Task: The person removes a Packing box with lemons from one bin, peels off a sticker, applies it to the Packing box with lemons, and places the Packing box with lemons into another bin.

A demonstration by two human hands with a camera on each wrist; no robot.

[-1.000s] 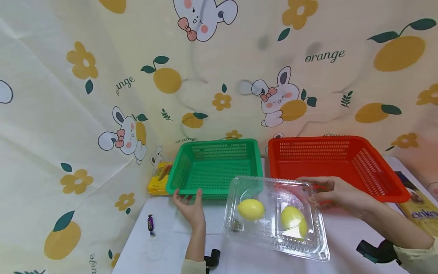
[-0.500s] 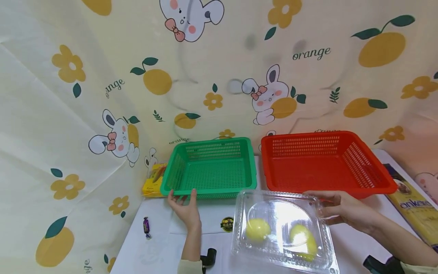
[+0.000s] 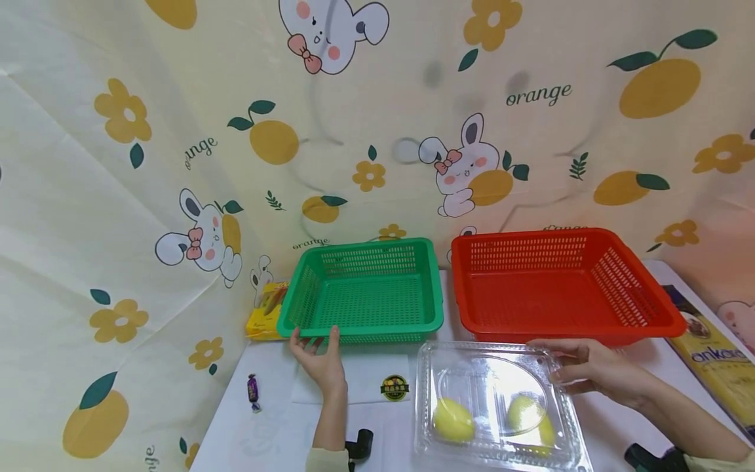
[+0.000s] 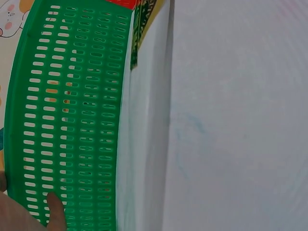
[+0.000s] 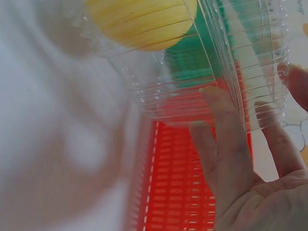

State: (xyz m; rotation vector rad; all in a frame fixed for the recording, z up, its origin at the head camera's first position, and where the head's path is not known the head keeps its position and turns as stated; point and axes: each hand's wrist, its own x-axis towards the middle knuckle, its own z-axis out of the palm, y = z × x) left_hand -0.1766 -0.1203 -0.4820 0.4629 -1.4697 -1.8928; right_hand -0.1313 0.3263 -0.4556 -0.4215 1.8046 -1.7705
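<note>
My right hand [image 3: 601,373] grips the right edge of a clear plastic clamshell container [image 3: 495,367], its lid lying over two lemons. One lemon [image 3: 453,421] lies in the left part, the other lemon [image 3: 533,423] in the right. In the right wrist view the fingers [image 5: 231,134] press against the ribbed wall of the container, and a lemon [image 5: 144,21] shows through it. My left hand [image 3: 321,367] holds the front rim of a green basket [image 3: 366,331], near its left corner. In the left wrist view a fingertip [image 4: 55,207] lies against the slotted wall.
A red basket [image 3: 548,288] stands right of the green one. A purple-wrapped candy [image 3: 253,392] lies at left on the white table. Behind the green basket's left side is a yellow packet [image 3: 265,321]; a yellow "ankor" pack [image 3: 714,367] lies far right. A round sticker [image 3: 394,387] shows at centre.
The clear container and my right hand have come down and towards me, uncovering the round sticker and more of the green basket. My left hand stays at the basket's rim. The head view has shifted slightly.
</note>
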